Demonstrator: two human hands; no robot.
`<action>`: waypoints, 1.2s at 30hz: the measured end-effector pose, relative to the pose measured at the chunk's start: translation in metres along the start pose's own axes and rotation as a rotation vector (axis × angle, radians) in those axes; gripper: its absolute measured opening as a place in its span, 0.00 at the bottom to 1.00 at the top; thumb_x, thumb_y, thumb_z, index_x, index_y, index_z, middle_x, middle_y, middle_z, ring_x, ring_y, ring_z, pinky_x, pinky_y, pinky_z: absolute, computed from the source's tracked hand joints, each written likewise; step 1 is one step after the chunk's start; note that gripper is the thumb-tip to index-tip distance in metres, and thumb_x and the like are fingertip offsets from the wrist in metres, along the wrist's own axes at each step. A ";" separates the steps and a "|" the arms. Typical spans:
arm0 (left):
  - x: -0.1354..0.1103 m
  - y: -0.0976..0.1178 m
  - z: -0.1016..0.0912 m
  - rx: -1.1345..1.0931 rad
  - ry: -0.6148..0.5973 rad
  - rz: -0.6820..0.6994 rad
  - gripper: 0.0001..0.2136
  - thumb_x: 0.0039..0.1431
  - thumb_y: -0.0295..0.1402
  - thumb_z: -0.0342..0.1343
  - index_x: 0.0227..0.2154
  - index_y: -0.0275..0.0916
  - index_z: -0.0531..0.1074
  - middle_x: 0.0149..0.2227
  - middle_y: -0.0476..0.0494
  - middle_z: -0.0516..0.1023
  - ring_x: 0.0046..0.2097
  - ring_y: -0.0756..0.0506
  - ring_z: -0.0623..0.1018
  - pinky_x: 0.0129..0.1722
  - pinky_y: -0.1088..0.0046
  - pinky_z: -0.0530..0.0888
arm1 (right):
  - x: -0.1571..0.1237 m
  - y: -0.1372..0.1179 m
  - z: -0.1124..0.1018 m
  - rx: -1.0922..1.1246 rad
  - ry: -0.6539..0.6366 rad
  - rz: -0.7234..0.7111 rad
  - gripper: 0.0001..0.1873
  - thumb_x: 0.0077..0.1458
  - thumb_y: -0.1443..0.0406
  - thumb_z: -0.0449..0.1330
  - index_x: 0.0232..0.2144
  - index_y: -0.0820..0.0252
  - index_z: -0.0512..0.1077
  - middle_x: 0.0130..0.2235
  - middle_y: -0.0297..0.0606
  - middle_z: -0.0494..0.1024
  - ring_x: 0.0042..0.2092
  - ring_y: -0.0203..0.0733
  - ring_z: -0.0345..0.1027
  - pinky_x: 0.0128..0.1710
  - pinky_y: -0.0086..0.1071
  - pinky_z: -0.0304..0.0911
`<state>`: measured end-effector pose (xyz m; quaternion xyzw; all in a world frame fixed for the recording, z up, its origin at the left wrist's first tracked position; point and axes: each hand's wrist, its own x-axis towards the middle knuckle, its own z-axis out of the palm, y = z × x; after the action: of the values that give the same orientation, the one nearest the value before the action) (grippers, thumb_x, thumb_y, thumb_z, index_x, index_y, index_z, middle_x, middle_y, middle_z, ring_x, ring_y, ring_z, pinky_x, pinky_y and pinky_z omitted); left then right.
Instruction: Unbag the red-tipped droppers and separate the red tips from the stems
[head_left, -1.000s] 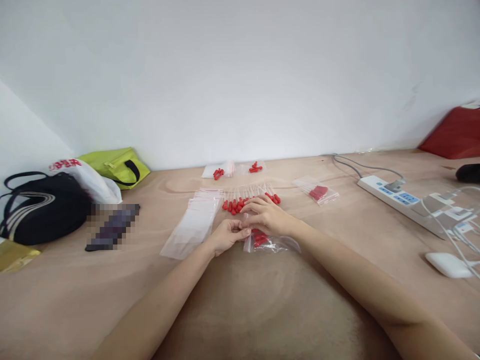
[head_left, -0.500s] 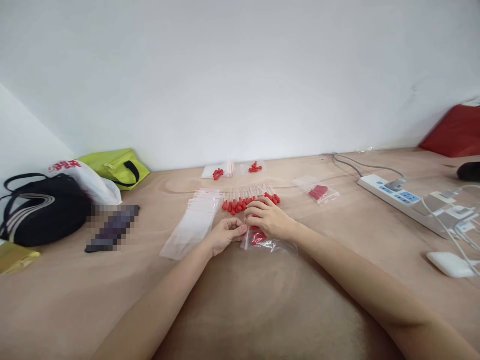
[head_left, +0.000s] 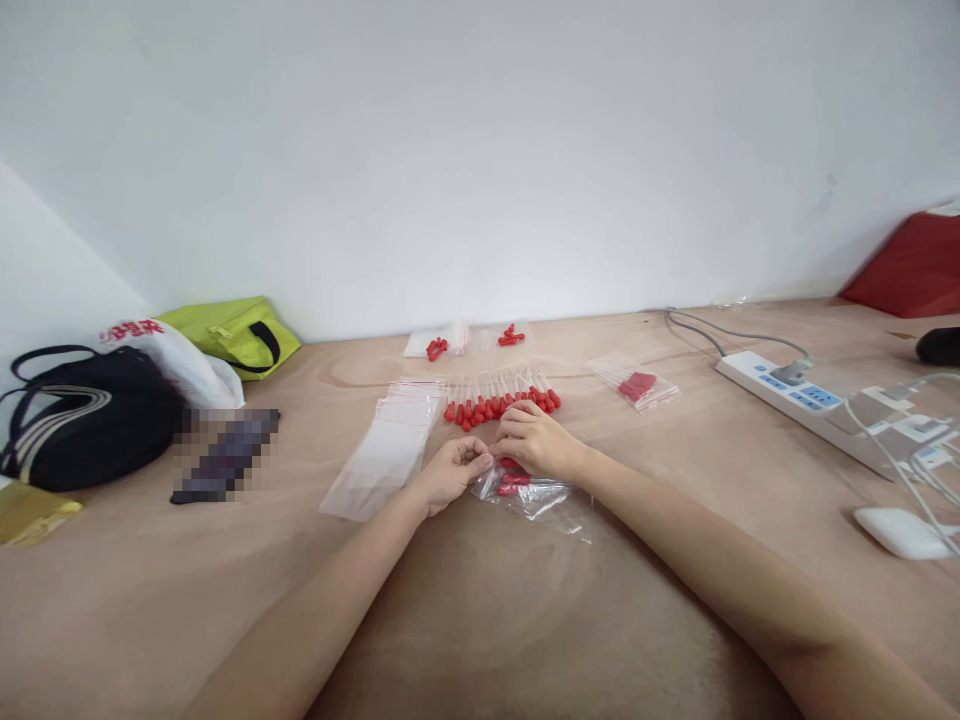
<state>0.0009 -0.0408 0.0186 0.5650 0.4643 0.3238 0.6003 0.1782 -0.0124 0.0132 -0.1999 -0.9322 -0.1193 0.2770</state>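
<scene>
My left hand (head_left: 455, 473) pinches the left edge of a clear zip bag (head_left: 551, 505). My right hand (head_left: 538, 442) has its fingers closed at the bag's upper side, close to the left fingertips. Inside the bag show red rubber bulbs (head_left: 514, 486), partly covered by my right hand. Just beyond the hands lies a row of droppers (head_left: 480, 408) with red bulbs and thin clear stems pointing away. Left of them a fanned stack of clear zip bags (head_left: 390, 445) rests on the table.
A filled bag of red-bulbed droppers (head_left: 637, 385) lies to the right. Loose red bulbs (head_left: 436, 348) sit on plastic at the back. A power strip (head_left: 802, 400) with cables and a white charger (head_left: 896, 530) stand right. A black bag (head_left: 90, 420) and green bag (head_left: 232, 335) stand left.
The zip bag between my hands has shifted and its loose end now spreads lower toward me. Both hands have stayed nearly in place, fingertips close together.
</scene>
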 end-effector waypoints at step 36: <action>-0.017 -0.008 -0.014 0.796 0.214 0.487 0.09 0.50 0.30 0.54 0.33 0.42 0.76 0.41 0.42 0.71 0.44 0.44 0.70 0.43 0.63 0.68 | -0.059 -0.039 -0.033 0.264 -0.203 0.417 0.38 0.48 0.49 0.55 0.57 0.60 0.53 0.55 0.49 0.62 0.56 0.48 0.53 0.54 0.47 0.50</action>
<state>-0.0191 -0.0523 0.0153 0.8068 0.4655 0.3084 0.1931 0.2218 -0.0764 0.0020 -0.3608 -0.9015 0.0835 0.2242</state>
